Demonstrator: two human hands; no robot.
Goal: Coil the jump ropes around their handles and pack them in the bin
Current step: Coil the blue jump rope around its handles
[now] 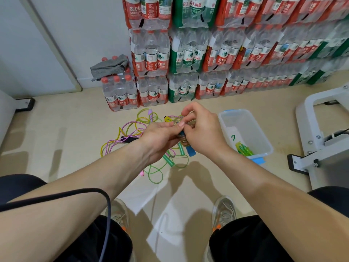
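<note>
One coiled rope (243, 148) sits in the bin (249, 127) right of the hands; left hand (158, 138) and right hand (204, 133) grip a blue-handled rope (190, 150) mid-wrap, while tangled ropes (127, 139) beyond the left hand await coiling

**Ropes part packed**

A blue-handled rope (190, 151) is held above the floor, its cord wound round the handles. A pink-yellow rope (128, 132) and a green rope (168, 160) lie loose and tangled on the floor. The clear bin (249, 121) to the right holds a yellow-green rope (243, 149).
</note>
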